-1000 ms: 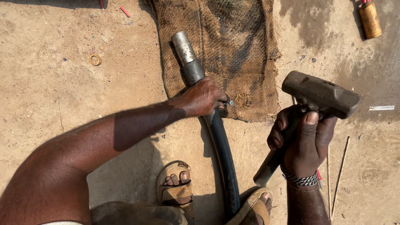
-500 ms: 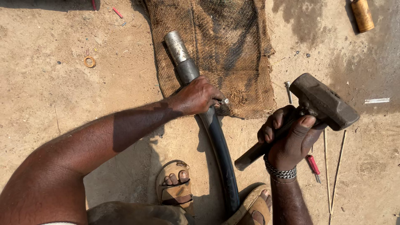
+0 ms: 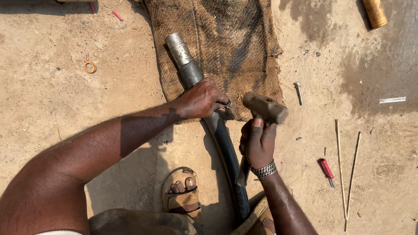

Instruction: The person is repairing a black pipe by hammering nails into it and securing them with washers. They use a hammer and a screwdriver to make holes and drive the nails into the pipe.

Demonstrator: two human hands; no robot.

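we are kneeling over sandy ground, looking down at our two hands. our left hand (image 3: pixel 201 99) is closing around a thick black hose (image 3: pixel 224 146), fingers wrapped over it and pinching a small dark metal piece (image 3: pixel 229 105) against its side; what that piece is, we cannot tell. the hose is running from between our feet up toward the top of the view, ending in a grey threaded metal fitting (image 3: pixel 178 48) that is lying on a piece of brown burlap sacking (image 3: pixel 235 43). our right hand (image 3: pixel 257 143), wearing a metal chain bracelet (image 3: pixel 264 170) at the wrist, is gripping the handle of a heavy hammer (image 3: pixel 264 107) in a tight fist, and the blocky head is sitting just beside the left hand's fingertips, right over the edge of the sacking. our sandalled left foot (image 3: pixel 183 196) is resting just left of the hose.

around us on the ground, a bolt (image 3: pixel 298 92) is lying near the sacking's right edge, a small red-handled screwdriver (image 3: pixel 326 170) is lying to the right of our right arm, and two thin rods (image 3: pixel 346 174) are stretching alongside it. a small orange ring (image 3: pixel 89 67) is lying well apart on the left, and a yellowish cylinder (image 3: pixel 374 13) is poking in at the top right corner.
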